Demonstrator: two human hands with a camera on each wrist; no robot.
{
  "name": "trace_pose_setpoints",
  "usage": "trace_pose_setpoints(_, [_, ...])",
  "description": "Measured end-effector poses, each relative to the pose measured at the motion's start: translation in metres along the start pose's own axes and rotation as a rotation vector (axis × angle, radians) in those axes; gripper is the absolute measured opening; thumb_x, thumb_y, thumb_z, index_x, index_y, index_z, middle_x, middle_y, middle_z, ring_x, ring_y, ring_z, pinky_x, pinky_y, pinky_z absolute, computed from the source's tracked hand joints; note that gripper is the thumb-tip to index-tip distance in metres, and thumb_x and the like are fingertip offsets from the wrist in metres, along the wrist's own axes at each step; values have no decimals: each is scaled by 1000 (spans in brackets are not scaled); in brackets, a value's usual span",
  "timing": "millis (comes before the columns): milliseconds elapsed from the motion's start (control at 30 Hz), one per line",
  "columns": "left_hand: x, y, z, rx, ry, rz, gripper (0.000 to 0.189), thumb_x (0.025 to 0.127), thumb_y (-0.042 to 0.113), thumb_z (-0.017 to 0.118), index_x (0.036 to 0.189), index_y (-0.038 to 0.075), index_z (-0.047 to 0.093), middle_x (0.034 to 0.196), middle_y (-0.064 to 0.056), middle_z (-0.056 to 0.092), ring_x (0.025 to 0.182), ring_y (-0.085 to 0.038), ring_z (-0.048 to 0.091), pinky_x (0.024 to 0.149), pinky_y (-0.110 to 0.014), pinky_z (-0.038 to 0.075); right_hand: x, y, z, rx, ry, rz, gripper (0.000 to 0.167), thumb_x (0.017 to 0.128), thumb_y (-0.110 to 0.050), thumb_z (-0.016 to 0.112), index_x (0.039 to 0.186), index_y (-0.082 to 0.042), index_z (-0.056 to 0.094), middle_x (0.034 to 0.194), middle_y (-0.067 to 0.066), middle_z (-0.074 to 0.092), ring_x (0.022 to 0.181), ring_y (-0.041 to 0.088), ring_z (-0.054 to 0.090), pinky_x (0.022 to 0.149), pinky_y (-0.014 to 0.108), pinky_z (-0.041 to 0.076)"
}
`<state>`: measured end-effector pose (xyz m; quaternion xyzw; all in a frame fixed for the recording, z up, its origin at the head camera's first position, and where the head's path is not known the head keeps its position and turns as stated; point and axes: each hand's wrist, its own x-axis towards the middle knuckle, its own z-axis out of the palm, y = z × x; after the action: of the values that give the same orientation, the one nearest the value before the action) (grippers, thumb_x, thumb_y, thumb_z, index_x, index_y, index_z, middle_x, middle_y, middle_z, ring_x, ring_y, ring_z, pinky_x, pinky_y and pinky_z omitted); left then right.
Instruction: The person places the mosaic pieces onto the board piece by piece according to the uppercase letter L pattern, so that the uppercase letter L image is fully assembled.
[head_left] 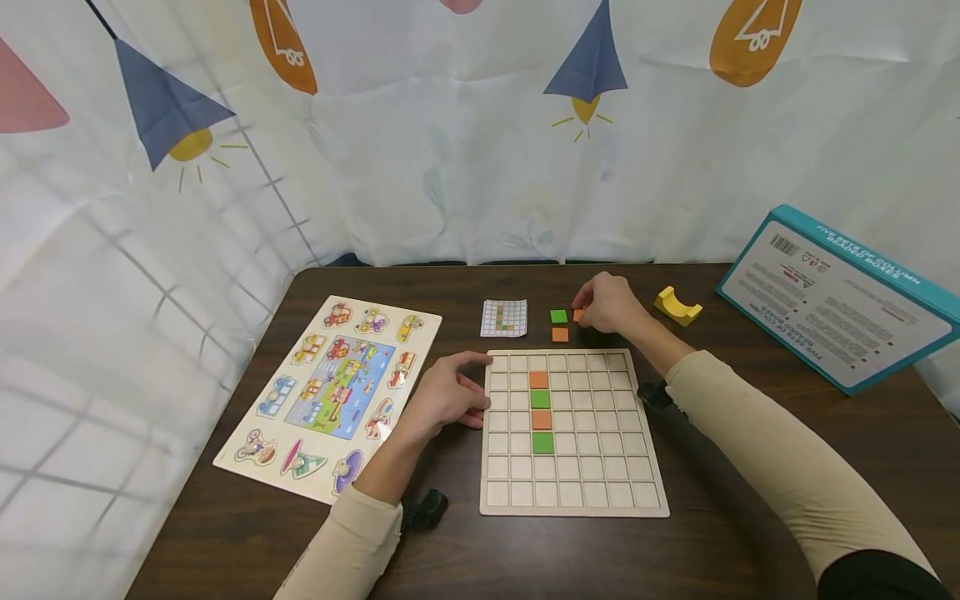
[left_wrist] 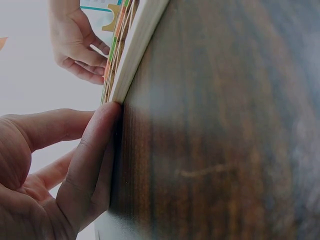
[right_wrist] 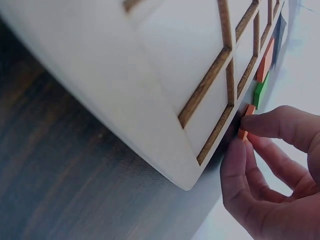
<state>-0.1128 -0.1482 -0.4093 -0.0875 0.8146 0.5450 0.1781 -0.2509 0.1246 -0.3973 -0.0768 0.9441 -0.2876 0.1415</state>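
A square wooden grid board (head_left: 574,511) lies on the table; its third column from the left holds alternating orange tiles (head_left: 538,380) and green tiles (head_left: 543,442). My left hand (head_left: 447,392) rests against the board's left edge, with fingertips on its side in the left wrist view. Beyond the board's far edge, my right hand (head_left: 611,304) pinches a small orange tile (right_wrist: 250,110) between thumb and fingers, close over the table. Beside it lie a loose green tile (head_left: 558,317) and another orange tile (head_left: 560,335). A small printed grid card (head_left: 504,319) with a coloured pattern sits left of these.
A knobbed vehicle puzzle board (head_left: 416,319) lies on the left, partly behind my left forearm. A yellow arched block (head_left: 677,307) stands right of my right hand. Farther right, a teal and white box (head_left: 840,300) leans at the back. A patterned curtain (head_left: 465,167) hangs behind the table.
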Motion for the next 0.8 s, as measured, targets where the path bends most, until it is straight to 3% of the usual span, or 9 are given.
trace_pose_setpoints(800, [-1, 0, 1, -8, -3, 7, 64, 83, -11, 75, 141, 14, 63, 88, -16, 69, 57, -19, 71, 54, -38, 66, -11, 9, -3, 58, -23, -16, 23, 88, -2, 75, 110, -5, 79, 111, 15, 71, 103, 32, 60, 82, 41, 58])
